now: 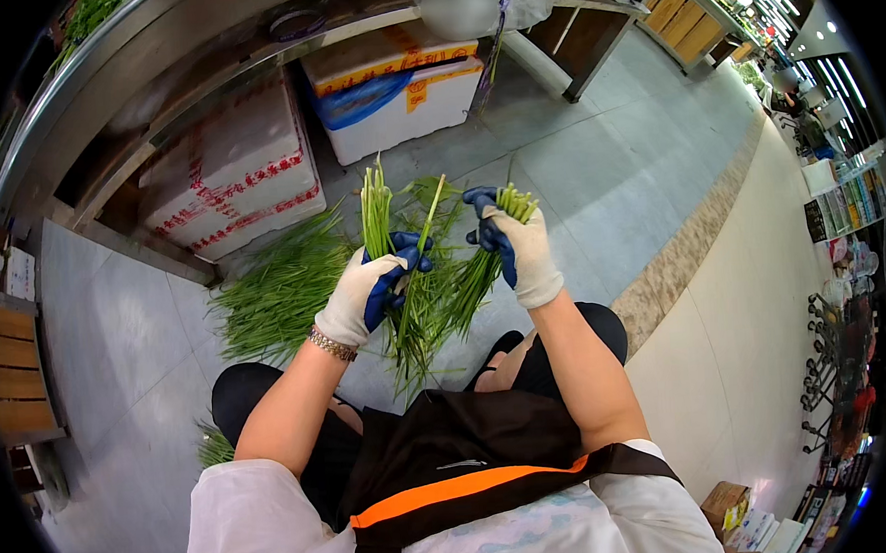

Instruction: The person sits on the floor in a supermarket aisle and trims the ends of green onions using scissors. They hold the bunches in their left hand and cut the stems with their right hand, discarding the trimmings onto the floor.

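Observation:
Both hands wear white work gloves with blue-coated palms and fingers. My left hand [378, 284] grips a bunch of long green stalks [376, 208], pale ends up, with one stalk leaning apart to the right. Green leaves hang below that hand. In my right hand [513, 243] is a second bunch of green stalks [473, 286], its cut ends pointing up past the thumb and its leafy ends hanging down to the left. A large heap of the same long leafy greens [286, 288] lies on the tiled floor beyond my left hand, with loose leaves between the hands.
Two white foam boxes, one with red print [235, 175] and one with yellow tape and a blue bag [403, 98], stand under a metal-edged counter [143, 153]. A small green bunch [213, 445] lies beside my left knee. Shelves with goods [849, 203] line the right side.

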`<state>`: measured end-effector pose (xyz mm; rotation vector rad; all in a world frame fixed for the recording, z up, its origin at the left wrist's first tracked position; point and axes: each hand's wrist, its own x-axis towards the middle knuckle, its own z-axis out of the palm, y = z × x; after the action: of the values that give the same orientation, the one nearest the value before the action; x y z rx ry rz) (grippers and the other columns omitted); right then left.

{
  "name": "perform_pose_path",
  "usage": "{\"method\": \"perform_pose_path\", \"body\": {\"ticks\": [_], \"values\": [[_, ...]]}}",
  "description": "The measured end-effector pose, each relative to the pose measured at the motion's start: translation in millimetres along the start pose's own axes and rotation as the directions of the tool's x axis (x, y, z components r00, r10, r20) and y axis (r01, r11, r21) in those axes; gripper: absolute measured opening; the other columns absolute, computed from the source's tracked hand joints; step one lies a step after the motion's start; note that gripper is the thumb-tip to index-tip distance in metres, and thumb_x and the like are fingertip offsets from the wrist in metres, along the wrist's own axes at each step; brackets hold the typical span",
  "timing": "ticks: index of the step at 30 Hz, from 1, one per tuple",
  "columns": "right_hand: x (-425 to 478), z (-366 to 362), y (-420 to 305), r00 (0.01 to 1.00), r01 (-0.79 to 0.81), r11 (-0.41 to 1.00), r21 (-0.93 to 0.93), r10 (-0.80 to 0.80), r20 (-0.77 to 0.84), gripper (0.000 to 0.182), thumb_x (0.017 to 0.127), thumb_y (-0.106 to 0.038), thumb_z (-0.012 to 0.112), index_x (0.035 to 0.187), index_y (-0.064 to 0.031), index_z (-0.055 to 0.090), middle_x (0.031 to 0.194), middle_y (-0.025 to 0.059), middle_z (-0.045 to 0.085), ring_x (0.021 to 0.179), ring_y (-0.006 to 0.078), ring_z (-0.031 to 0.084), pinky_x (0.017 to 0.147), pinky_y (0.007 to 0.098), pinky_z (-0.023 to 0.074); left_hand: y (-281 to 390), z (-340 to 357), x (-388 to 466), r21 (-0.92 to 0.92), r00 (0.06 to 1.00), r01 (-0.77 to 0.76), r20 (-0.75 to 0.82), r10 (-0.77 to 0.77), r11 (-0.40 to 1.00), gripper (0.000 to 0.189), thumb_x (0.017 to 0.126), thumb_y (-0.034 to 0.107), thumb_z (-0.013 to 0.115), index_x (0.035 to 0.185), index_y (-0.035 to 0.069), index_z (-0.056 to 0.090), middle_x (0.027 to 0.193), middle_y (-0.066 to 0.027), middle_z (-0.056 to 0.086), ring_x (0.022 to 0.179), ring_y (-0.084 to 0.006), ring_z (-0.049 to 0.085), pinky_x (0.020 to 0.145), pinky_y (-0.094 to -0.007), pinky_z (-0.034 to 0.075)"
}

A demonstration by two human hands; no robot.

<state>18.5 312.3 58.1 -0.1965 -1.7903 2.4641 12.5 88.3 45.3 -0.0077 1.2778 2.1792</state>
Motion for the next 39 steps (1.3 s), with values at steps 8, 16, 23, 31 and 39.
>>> {"method": "perform_pose_path", "body": {"ticks": [8, 16, 23, 31, 39], "values": [[-2.3, 13.4, 7.5, 0.997, 0.053, 0.967, -0.249, -0.038, 0.062, 0.021, 0.076, 0.0, 0.068, 0.096, 0.0031, 0.062, 0.085, 0.0008, 0.063, 0.075, 0.0075, 0.055, 0.068, 0.023, 0.0465, -2.0, 2.5, 8.5, 0.123, 0.997, -0.059, -0.036, 0.064, 0.991, 0.024, 0.08, 0.005, 0.059, 0.103, 0.0, 0.061, 0.083, -0.0062, 0.067, 0.059, -0.007, 0.05, 0.053, -0.0222, 0.04], [11.4, -19.0, 2.7, 0.994, -0.008, 0.977, -0.213, -0.015, -0.107, 0.011, 0.08, -0.005, 0.068, 0.09, -0.0008, 0.064, 0.075, -0.0037, 0.059, 0.062, 0.0031, 0.048, 0.055, 0.0204, 0.0417, -3.4, 6.3, 9.2, 0.158, 0.991, -0.087, -0.082, 0.101, 0.984, 0.022, 0.079, 0.005, 0.06, 0.1, -0.002, 0.06, 0.079, -0.0089, 0.066, 0.054, -0.008, 0.048, 0.05, -0.0229, 0.04], [3.4, 4.0, -9.6, 0.997, 0.079, 0.973, -0.218, -0.082, -0.004, 0.018, 0.079, -0.002, 0.067, 0.097, -0.0001, 0.064, 0.081, -0.002, 0.063, 0.066, 0.0039, 0.051, 0.057, 0.0198, 0.0426, -0.8, 8.5, 6.2, 0.147, 0.988, -0.106, -0.093, 0.121, 0.983, 0.022, 0.079, 0.004, 0.06, 0.099, -0.003, 0.06, 0.08, -0.0092, 0.066, 0.055, -0.0086, 0.049, 0.05, -0.0234, 0.042], [6.9, -7.8, -1.0, 1.0, 0.014, 0.946, -0.325, -0.008, 0.02, 0.024, 0.079, 0.0, 0.064, 0.103, 0.0018, 0.064, 0.084, -0.001, 0.064, 0.07, 0.0049, 0.052, 0.065, 0.0213, 0.0442, 0.7, 9.1, 8.2, 0.189, 0.994, -0.065, -0.071, 0.08, 0.98, 0.024, 0.079, 0.005, 0.06, 0.102, -0.003, 0.06, 0.082, -0.0092, 0.067, 0.055, -0.0077, 0.048, 0.051, -0.0229, 0.041], [3.6, 7.3, -7.7, 0.994, -0.008, 0.986, -0.166, 0.027, 0.11, 0.03, 0.08, 0.001, 0.062, 0.11, 0.0025, 0.062, 0.088, 0.0012, 0.066, 0.075, 0.0065, 0.057, 0.068, 0.0214, 0.0461, -5.1, 7.7, 8.1, 0.142, 0.99, -0.108, -0.076, 0.12, 0.984, 0.022, 0.08, 0.003, 0.059, 0.101, -0.002, 0.06, 0.082, -0.0084, 0.067, 0.055, -0.0066, 0.048, 0.051, -0.022, 0.04]]}}
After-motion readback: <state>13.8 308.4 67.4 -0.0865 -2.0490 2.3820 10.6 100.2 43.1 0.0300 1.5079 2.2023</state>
